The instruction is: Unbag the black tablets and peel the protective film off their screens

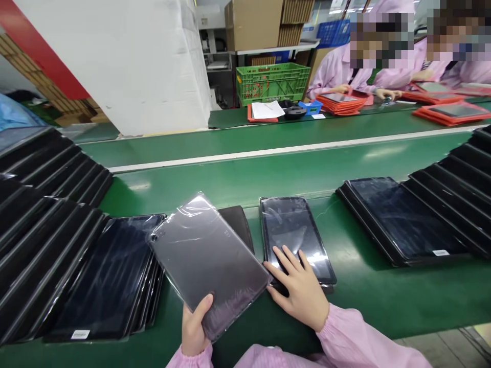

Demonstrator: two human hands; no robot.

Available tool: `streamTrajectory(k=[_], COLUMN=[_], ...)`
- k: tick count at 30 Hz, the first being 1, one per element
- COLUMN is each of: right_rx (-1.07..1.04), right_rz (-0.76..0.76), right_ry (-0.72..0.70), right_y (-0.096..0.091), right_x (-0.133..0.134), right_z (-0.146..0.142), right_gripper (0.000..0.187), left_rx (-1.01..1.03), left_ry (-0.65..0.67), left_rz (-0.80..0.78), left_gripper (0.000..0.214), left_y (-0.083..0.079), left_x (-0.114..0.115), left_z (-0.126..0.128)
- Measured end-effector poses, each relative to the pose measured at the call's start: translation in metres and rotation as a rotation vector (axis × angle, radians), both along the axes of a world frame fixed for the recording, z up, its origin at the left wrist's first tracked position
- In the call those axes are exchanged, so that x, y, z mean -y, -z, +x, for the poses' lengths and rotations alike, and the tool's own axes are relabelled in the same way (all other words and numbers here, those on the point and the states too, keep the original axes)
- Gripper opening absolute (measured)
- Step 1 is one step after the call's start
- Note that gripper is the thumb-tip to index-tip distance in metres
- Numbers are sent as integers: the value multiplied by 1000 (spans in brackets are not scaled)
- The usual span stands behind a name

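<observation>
My left hand (196, 324) grips the lower corner of a grey tablet in a clear plastic sleeve (209, 260), thumb on top, its back with the camera facing up. The tablet is held tilted above the green bench. My right hand (301, 294) rests with spread fingers on the lower left part of a dark-screened tablet (291, 225) that lies screen up on the bench. Its thumb is close to the right corner of the sleeved tablet. Partly hidden behind the sleeved tablet is a flat dark case or pad (238, 222).
Overlapping sleeved tablets (111, 276) fan out at the left; another fanned row (406, 220) lies at the right. A white divider strip (268, 152) crosses the green bench (360, 301). Beyond stand a green crate (272, 84), red-cased tablets (341, 105) and co-workers in pink sleeves (330, 76).
</observation>
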State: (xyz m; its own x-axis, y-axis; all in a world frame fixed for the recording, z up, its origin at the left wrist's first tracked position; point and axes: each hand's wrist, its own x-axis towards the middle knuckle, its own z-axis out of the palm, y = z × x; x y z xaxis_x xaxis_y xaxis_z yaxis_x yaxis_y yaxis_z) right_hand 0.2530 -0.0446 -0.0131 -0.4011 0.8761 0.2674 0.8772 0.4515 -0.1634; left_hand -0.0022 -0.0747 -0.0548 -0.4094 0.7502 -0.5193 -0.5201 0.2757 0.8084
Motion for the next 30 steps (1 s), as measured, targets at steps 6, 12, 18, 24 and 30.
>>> streamTrajectory(k=[6,12,18,24,30], right_rx=[-88,-686,-881,-770,-607], right_rz=[-77,-270,-328,-201,-587], right_ry=[129,96,196,129,-561], right_y=[-35,-73,-64,-73,-77], right_x=[-12,-48,-60,-56,-5], right_z=[21,-20,-37,-46,-95], right_gripper=[22,23,26,16,23], left_rx=[-60,-62,56,102,141], left_ry=[38,82,192,142,239], left_rz=[121,181,242,231,179], left_gripper=[53,45,42,35,25], left_y=[-13,-22,-38,-44,-41], left_x=[1,1,-3,-6,-13], left_z=[13,16,17,17,16])
